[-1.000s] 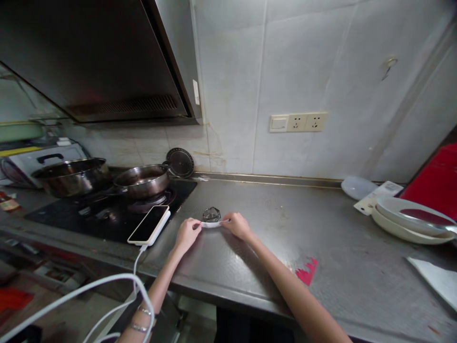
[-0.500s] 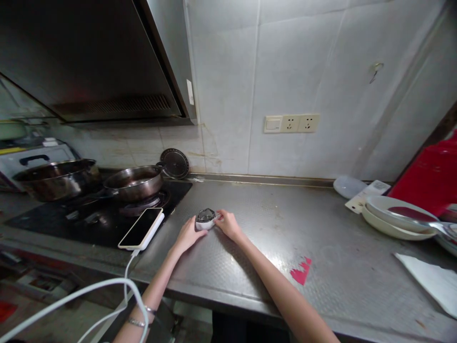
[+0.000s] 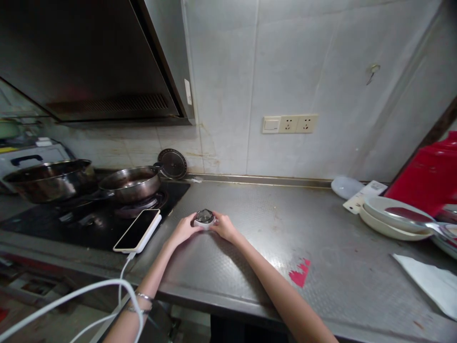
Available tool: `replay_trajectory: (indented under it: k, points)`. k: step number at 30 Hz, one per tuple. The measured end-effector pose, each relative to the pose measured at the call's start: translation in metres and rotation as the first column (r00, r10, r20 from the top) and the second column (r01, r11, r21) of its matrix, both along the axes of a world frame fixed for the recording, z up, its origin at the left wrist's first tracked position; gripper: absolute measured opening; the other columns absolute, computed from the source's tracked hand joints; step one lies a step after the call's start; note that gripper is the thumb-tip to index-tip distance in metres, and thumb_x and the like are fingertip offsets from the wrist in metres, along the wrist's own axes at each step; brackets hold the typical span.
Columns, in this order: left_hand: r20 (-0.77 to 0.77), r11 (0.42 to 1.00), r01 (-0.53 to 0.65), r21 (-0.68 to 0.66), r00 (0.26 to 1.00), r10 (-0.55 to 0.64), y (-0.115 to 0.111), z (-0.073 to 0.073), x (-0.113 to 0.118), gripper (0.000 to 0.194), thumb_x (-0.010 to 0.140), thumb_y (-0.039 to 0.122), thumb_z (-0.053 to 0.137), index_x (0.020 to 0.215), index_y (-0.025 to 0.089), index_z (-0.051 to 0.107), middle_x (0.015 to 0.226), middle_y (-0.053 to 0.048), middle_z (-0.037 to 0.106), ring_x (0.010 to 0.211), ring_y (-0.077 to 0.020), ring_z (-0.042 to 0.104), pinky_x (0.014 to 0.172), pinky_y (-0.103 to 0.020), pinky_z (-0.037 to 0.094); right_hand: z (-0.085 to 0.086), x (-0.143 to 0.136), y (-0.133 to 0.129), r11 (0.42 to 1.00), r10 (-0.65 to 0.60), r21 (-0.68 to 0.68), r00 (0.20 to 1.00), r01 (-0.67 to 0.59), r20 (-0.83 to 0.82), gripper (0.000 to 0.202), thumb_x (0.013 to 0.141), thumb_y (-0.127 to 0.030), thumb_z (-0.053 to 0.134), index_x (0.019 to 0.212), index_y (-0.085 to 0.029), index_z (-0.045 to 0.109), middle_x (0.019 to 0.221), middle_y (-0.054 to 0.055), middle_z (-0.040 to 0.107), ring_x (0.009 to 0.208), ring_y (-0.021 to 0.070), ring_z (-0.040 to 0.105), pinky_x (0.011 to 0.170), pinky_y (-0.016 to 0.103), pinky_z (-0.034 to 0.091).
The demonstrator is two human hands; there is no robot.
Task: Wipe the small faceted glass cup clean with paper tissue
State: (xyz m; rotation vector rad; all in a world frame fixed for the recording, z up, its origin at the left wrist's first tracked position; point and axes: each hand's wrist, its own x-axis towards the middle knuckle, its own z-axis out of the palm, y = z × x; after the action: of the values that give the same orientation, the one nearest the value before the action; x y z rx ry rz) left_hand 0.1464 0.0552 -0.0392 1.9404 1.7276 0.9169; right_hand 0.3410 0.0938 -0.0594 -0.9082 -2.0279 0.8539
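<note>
On the steel counter [image 3: 250,205] stands a small round object [image 3: 204,217] with a white lower part and a dark, glassy top. Its exact kind I cannot make out. My left hand [image 3: 185,229] curls around its left side, thumb along the near edge. From the other side my right hand [image 3: 224,225] closes its fingers on the right edge. Both hands rest low at the counter surface, and the fingers partly hide the white sides.
Left of my hands, a phone [image 3: 138,231] with a white cable [image 3: 124,274] lies at the edge of the black stove [image 3: 96,233]. Two steel pans [image 3: 130,186] sit on the stove. Pale bowls [image 3: 389,224], a white cloth [image 3: 428,281] and a red scrap [image 3: 300,273] lie to the right.
My right hand has shifted from pinching at the object's right edge to wrapping its side. The glassy top now sits level in the white part. The view has moved slightly.
</note>
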Motion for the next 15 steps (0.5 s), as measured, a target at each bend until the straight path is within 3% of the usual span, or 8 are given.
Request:
replay_trajectory:
  k: [7, 11, 15]
  points:
    - [0.014, 0.999, 0.042, 0.004, 0.999, -0.042, 0.009, -0.001, -0.008, 0.054, 0.060, 0.029, 0.076, 0.113, 0.017, 0.066, 0.115, -0.009, 0.069, 0.106, -0.0272, 0.064, 0.093, -0.032, 0.047, -0.004, -0.002, 0.024, 0.999, -0.005, 0.046, 0.993, 0.000, 0.122, 0.054, 0.063, -0.024, 0.078, 0.114, -0.016, 0.063, 0.093, 0.006, 0.071, 0.078, 0.0186, 0.063, 0.071, 0.026, 0.047]
    - [0.005, 0.999, 0.042, -0.015, 0.999, -0.042, 0.014, -0.004, -0.013, 0.053, 0.059, 0.028, 0.076, 0.111, 0.018, 0.067, 0.115, -0.007, 0.069, 0.108, -0.0267, 0.063, 0.094, -0.032, 0.046, -0.004, 0.000, 0.036, 0.997, 0.069, 0.031, 0.987, -0.075, 0.145, 0.063, 0.062, -0.030, 0.079, 0.121, -0.018, 0.061, 0.097, 0.005, 0.071, 0.081, 0.0191, 0.064, 0.073, 0.027, 0.047]
    - [0.032, 0.996, 0.085, -0.033, 0.996, -0.084, 0.019, -0.007, -0.016, 0.053, 0.060, 0.028, 0.076, 0.111, 0.018, 0.068, 0.114, -0.005, 0.069, 0.107, -0.0258, 0.064, 0.094, -0.031, 0.046, 0.002, 0.003, 0.041, 0.988, 0.133, 0.057, 0.980, -0.143, 0.150, 0.059, 0.064, -0.034, 0.078, 0.119, -0.019, 0.063, 0.103, 0.006, 0.072, 0.087, 0.0211, 0.065, 0.077, 0.028, 0.047]
